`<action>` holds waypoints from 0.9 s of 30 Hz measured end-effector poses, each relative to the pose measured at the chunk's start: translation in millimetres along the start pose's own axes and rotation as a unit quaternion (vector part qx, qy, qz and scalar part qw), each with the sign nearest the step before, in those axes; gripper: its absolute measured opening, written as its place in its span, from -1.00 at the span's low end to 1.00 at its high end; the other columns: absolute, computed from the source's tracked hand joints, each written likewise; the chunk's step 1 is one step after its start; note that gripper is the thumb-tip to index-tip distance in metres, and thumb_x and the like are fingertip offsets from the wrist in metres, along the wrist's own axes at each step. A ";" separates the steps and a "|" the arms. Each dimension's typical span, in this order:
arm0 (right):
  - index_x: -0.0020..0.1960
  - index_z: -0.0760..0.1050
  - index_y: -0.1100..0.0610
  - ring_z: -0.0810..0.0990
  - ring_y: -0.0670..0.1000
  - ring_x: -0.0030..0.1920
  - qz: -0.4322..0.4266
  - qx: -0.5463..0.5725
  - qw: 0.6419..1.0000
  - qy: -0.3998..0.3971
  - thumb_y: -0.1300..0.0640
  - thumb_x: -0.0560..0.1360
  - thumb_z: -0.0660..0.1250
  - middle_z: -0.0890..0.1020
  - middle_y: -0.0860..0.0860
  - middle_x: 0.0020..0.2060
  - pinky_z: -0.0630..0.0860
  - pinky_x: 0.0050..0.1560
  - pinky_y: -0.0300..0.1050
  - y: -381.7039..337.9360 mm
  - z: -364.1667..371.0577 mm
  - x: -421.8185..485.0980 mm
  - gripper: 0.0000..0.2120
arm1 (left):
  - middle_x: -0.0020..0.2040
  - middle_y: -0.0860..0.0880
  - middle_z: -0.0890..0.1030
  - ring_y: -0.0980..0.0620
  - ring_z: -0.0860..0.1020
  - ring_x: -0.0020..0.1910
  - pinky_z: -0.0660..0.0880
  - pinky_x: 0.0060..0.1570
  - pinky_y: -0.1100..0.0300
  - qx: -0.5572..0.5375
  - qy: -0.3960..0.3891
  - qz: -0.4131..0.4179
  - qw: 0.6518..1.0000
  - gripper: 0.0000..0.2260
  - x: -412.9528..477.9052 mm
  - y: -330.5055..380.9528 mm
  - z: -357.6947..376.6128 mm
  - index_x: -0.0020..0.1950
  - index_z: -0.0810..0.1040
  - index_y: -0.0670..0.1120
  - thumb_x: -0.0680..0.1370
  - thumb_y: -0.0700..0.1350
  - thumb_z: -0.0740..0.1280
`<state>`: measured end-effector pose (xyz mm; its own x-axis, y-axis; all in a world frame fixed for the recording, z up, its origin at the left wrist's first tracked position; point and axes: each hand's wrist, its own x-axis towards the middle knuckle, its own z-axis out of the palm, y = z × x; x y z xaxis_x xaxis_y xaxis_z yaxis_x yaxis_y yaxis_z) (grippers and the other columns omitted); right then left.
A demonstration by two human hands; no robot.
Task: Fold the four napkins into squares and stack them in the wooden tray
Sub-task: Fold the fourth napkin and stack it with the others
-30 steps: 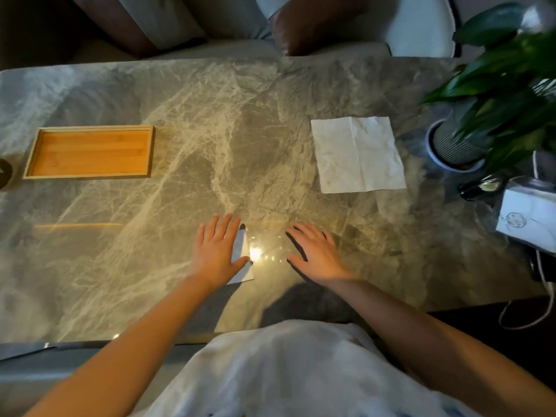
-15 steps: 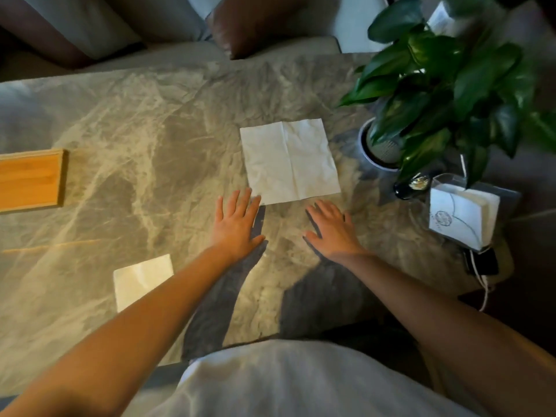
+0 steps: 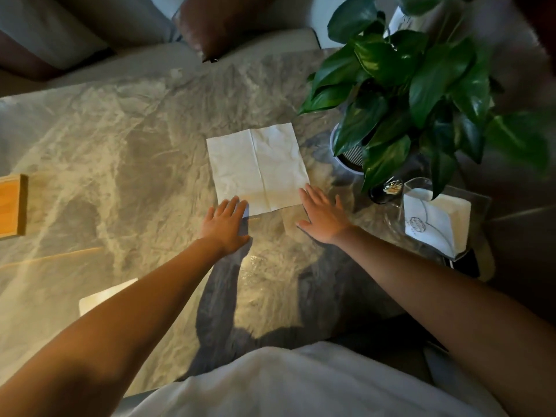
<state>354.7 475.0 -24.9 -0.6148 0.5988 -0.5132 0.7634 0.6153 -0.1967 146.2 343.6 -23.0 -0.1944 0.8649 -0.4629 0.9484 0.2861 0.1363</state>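
Both forearms are bare from elbow to wrist, with no sleeve reaching them. The left hand [image 3: 224,225] and right hand [image 3: 323,219] carry no rings, watch or bands that I can see. A white garment [image 3: 301,383], probably a loose shirt, covers the torso.

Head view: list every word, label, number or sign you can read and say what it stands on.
No readable text anywhere.
Napkin stack in the clear holder: a round printed emblem with a curved line, too small and blurred to read.
Unfolded napkin, wooden tray, plant pot: no markings.
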 end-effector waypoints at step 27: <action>0.06 0.53 0.21 0.55 0.01 -0.12 -0.097 0.192 0.957 0.197 0.19 0.60 0.21 0.60 0.06 -0.08 0.47 -0.10 -0.19 -29.7 44.7 -86.0 -0.85 | 0.51 -0.06 0.23 -0.09 0.21 0.48 0.19 0.42 -0.12 -0.129 0.113 0.096 0.981 -0.40 -97.3 -47.8 71.2 0.40 0.27 -0.02 0.41 0.08 0.35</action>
<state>393.7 382.3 -12.3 -0.7216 0.6856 -0.0964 0.5973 0.5461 -0.5873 137.6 216.4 -46.8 -0.0975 0.9738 -0.2054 0.8838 0.1796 0.4320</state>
